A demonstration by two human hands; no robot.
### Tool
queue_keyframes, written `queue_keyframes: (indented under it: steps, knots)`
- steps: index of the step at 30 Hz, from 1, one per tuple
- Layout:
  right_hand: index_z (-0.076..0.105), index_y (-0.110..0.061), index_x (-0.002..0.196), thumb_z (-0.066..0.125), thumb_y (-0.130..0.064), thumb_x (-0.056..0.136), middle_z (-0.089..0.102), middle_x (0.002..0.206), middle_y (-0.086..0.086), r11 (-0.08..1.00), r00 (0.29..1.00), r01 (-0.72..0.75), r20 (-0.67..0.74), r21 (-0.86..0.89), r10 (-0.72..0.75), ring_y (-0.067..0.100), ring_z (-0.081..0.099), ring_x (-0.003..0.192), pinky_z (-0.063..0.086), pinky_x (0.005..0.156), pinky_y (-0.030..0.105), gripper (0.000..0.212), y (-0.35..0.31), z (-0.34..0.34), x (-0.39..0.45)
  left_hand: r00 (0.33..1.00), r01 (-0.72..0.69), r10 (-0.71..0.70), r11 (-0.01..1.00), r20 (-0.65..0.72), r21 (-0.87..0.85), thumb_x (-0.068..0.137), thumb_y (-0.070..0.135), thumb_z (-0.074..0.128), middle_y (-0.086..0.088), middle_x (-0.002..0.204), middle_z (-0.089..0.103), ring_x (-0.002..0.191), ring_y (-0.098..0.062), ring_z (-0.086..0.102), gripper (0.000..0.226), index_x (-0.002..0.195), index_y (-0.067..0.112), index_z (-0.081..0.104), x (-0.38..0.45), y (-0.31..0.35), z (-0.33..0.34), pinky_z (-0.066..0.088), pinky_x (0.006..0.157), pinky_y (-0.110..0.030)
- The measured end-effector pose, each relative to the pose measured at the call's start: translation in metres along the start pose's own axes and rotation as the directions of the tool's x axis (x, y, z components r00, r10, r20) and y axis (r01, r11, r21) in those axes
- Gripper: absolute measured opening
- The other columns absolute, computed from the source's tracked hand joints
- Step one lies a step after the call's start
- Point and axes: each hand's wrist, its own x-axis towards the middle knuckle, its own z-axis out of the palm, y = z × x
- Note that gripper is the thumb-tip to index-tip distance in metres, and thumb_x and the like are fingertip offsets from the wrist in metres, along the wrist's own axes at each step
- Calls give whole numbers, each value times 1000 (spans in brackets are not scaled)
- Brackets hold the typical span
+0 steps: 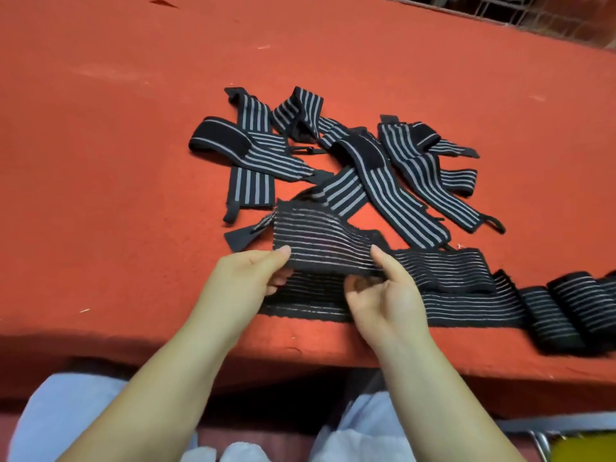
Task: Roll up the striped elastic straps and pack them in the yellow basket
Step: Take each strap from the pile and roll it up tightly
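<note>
Left hand [248, 278] and right hand [383, 295], slightly apart, both pinch wide striped strap [328, 248] at near table edge [300, 348]; rolling barely begun. Loose strap pile [333, 161] just beyond, unrolled. Yellow basket [580, 450] below edge; contents hidden. Nearly all left.

Left hand [248, 278] and right hand [383, 295] pinching a wide striped strap [328, 248] above the red table [116, 145]; narrower straps [350, 155] heaped behind; yellow basket [583, 448] at lower right.
</note>
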Motion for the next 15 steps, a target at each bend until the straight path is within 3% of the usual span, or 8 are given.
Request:
queue_keyframes:
  steps: [1,3,6,9,12,15]
  knots:
    - [55,-17,91,55,2,87,68,81,-1,979,991,131,-18,-159,-135,12,63,72,51,62,22,20,2,-5,1,1000,-27,28,989,0,143,89,30,60,0,60,63,63,-14,54,39,57,9,69,2,-5,-7,42,66,-30]
    - [51,-19,88,58,7,86,67,87,-4,778,907,381,39,-500,-419,9,65,81,52,76,26,27,8,-18,0,994,-106,99,889,37,446,83,47,55,-4,56,47,59,-16,42,55,57,0,60,6,-16,-18,37,61,-36]
    - [52,-23,92,64,5,83,62,97,-15,475,811,514,224,-714,-541,-9,61,89,45,86,13,32,16,-32,-4,988,-149,136,701,74,697,87,46,54,0,45,26,51,-22,30,56,46,10,39,5,-22,-27,30,54,-40]
    - [49,-24,87,67,0,82,59,94,-16,332,793,506,278,-796,-543,-10,57,87,44,86,17,31,23,-41,-4,991,-116,124,654,46,747,86,40,60,-3,40,26,47,-20,28,53,44,13,43,4,-23,-32,25,50,-36]
    - [47,-25,84,64,3,82,58,91,-15,307,777,507,274,-805,-566,-5,56,81,40,84,15,33,29,-44,-3,994,-81,106,678,11,731,79,45,67,2,40,38,48,-17,40,47,51,9,57,6,-25,-37,34,53,-32]
    - [45,-24,84,59,10,81,57,89,-12,287,760,523,287,-802,-584,-13,54,78,40,79,10,37,31,-44,-3,995,-89,99,695,27,714,76,44,72,3,47,52,52,-14,49,39,58,10,64,8,-27,-38,37,56,-29]
